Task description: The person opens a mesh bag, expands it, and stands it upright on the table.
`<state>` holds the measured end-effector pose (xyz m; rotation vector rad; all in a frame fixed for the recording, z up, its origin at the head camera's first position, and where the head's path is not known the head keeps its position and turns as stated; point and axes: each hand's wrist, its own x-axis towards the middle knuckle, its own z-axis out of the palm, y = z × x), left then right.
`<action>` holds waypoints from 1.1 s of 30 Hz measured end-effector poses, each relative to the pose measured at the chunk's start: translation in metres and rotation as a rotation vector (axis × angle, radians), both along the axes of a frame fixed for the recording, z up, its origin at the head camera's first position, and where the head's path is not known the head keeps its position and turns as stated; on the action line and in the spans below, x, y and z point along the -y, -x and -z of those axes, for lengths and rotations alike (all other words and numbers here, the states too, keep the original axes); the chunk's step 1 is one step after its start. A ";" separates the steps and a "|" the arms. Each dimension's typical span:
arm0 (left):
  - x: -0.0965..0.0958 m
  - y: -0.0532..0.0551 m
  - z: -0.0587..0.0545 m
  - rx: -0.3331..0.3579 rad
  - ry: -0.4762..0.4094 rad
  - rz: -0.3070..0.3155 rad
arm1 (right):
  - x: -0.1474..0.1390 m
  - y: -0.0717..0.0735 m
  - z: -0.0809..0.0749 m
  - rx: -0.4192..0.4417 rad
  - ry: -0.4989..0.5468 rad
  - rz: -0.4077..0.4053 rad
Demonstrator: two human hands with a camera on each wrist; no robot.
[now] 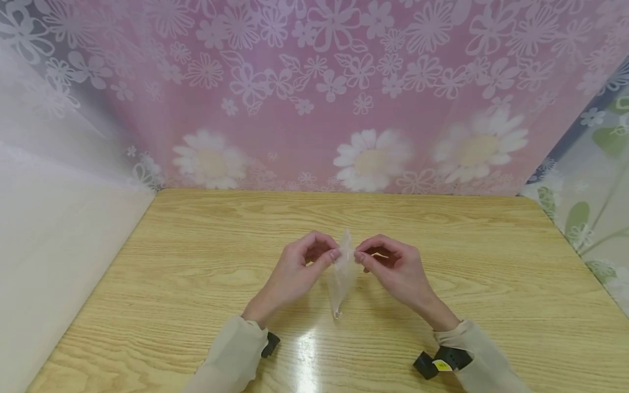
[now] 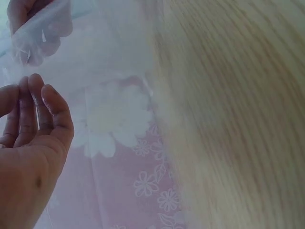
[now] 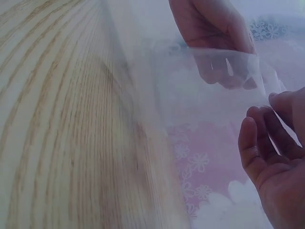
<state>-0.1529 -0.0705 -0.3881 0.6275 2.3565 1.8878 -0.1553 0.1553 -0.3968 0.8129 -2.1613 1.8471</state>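
Observation:
A clear plastic bag hangs upright between the two hands, just above the middle of the table. My left hand pinches one side of it near the upper part, thumb against fingertips. On the opposite side my right hand pinches the bag's other face between thumb and fingers. Through the thin film in the right wrist view, the left fingers show blurred. The left wrist view has the same see-through sheet with the right fingers behind it. Nothing can be made out inside the bag.
A wood-grain table lies beneath the hands. Behind it hangs a pink flowered curtain, with a white cloth on the left and a leafy patterned one on the right. Black straps sit on the wrists.

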 end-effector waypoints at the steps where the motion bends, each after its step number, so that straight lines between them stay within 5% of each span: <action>1: 0.000 0.000 0.000 0.003 0.007 0.001 | 0.000 0.000 0.000 0.010 -0.002 -0.008; 11: 0.000 0.000 0.000 -0.014 0.049 0.011 | 0.003 -0.001 0.003 -0.011 0.017 -0.051; 17: 0.003 0.000 -0.003 0.040 0.054 0.002 | 0.002 -0.001 0.001 -0.029 0.028 -0.034; 25: 0.003 0.001 -0.002 0.101 0.029 0.017 | 0.002 -0.002 0.003 0.006 0.063 -0.065; 33: -0.001 0.000 -0.001 0.074 0.024 0.018 | 0.002 -0.003 0.003 0.044 0.027 -0.066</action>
